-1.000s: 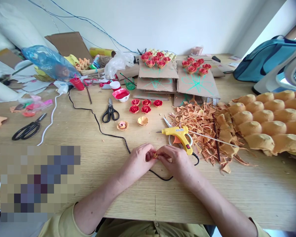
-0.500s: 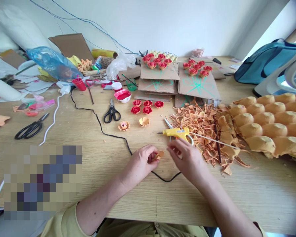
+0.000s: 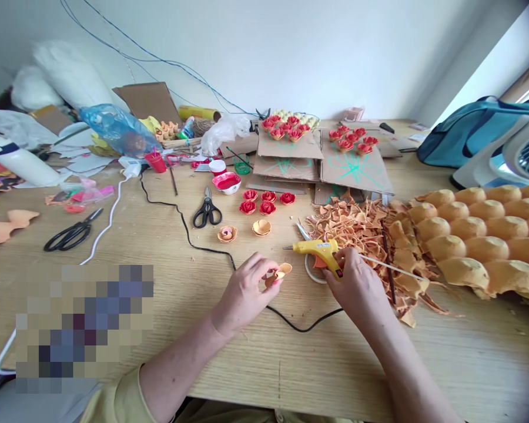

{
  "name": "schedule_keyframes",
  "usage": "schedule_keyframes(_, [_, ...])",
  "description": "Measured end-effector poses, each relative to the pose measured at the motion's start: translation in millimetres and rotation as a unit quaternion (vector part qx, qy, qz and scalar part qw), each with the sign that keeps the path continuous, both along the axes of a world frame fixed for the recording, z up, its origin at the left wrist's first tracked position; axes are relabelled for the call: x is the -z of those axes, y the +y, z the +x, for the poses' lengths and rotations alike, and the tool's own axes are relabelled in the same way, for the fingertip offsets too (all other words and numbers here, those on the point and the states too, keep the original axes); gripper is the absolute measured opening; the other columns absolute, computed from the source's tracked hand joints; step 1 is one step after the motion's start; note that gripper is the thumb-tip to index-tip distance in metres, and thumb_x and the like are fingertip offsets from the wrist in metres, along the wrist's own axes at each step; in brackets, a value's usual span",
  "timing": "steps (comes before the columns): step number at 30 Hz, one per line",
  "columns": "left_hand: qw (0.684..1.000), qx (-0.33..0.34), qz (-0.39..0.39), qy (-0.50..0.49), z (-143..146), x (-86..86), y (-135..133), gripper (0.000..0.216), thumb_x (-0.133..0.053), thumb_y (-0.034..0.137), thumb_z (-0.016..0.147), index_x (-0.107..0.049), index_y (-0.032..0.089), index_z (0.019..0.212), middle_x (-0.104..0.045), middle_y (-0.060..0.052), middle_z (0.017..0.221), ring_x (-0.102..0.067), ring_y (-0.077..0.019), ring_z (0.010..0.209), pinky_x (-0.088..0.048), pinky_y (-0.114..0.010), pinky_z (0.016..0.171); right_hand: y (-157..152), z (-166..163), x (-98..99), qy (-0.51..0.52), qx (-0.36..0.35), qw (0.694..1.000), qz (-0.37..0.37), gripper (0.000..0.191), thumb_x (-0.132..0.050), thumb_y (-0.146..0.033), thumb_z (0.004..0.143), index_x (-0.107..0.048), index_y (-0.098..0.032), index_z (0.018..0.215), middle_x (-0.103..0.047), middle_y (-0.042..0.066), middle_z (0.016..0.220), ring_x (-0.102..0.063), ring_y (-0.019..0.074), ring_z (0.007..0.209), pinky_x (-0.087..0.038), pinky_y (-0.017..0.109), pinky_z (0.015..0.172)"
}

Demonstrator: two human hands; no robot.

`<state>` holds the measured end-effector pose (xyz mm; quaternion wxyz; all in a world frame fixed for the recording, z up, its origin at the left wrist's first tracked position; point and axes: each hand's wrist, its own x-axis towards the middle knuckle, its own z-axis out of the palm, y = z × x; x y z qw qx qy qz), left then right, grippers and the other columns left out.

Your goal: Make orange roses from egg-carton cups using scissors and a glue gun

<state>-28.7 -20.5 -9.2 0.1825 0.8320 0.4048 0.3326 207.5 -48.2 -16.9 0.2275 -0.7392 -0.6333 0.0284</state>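
My left hand (image 3: 247,288) pinches a small orange paper petal piece (image 3: 280,272) just above the wooden table (image 3: 158,247). My right hand (image 3: 355,286) closes around the handle of the yellow glue gun (image 3: 314,248), whose nozzle points left. The gun's black cord (image 3: 194,245) runs under my hands and off toward the back left. Two unpainted orange paper flowers (image 3: 243,231) lie a little beyond my left hand, with several red painted ones (image 3: 264,201) behind them.
A heap of orange cardboard scraps (image 3: 357,226) and an egg tray (image 3: 480,235) fill the right side. Black scissors (image 3: 207,211) and a second pair (image 3: 70,235) lie to the left. Cardboard sheets with red flowers (image 3: 317,147) stand at the back, beside a red paint bowl (image 3: 227,182).
My right hand left the petal piece, moved right and took hold of the glue gun. My left hand stayed put with the piece. The view tilted slightly.
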Motion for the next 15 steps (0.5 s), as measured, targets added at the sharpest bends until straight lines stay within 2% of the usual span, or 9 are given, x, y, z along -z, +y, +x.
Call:
schedule_keyframes(4, [1.000,-0.019,0.000,0.012,-3,0.8,5,0.008,-0.058,0.012,0.088,-0.057,0.020,0.088,-0.057,-0.001,0.083,-0.057,-0.0128,0.073,-0.045,-0.024,0.066,5,5,-7.7,0.089,0.026,0.996,0.013,0.028,-0.070,-0.036,0.077,-0.060,-0.019,0.097,-0.067,0.006,0.084,-0.063,0.0253,0.076,-0.045,0.035,0.066])
schedule_keyframes(7, [0.998,-0.019,-0.038,0.037,-3,7.2,8,0.013,-0.058,0.008,0.084,-0.053,0.020,0.079,-0.056,0.001,0.078,-0.055,-0.0124,0.069,-0.043,-0.023,0.063,6,7,-16.5,0.200,-0.001,0.980,-0.005,0.031,-0.066,-0.046,0.080,-0.067,-0.019,0.094,-0.066,0.006,0.081,-0.061,0.0226,0.072,-0.044,0.033,0.064])
schedule_keyframes(9, [0.997,-0.013,-0.060,0.053,-2,11.8,9,0.016,-0.060,0.006,0.081,-0.051,0.019,0.078,-0.056,0.002,0.077,-0.055,-0.0121,0.068,-0.042,-0.023,0.063,6,6,-19.6,0.317,-0.032,0.947,-0.043,0.036,-0.063,-0.051,0.082,-0.067,-0.018,0.097,-0.066,0.005,0.078,-0.058,0.0198,0.067,-0.043,0.030,0.060])
schedule_keyframes(12, [0.994,0.002,-0.080,0.070,-2,14.4,8,0.015,-0.061,0.006,0.080,-0.054,0.019,0.081,-0.058,0.002,0.078,-0.056,-0.0123,0.070,-0.041,-0.023,0.063,7,4,-18.7,0.482,-0.071,0.869,-0.080,0.045,-0.067,-0.054,0.081,-0.065,-0.016,0.106,-0.064,0.003,0.077,-0.054,0.0166,0.066,-0.040,0.027,0.058])
schedule_keyframes(15, [0.993,0.014,-0.076,0.089,-2,11.1,7,0.014,-0.062,0.007,0.083,-0.056,0.019,0.083,-0.060,0.001,0.082,-0.057,-0.0131,0.074,-0.042,-0.023,0.065,8,1,-15.7,0.583,-0.090,0.803,-0.084,0.041,-0.074,-0.050,0.078,-0.066,-0.018,0.103,-0.062,0.001,0.079,-0.051,0.0139,0.069,-0.039,0.025,0.061])
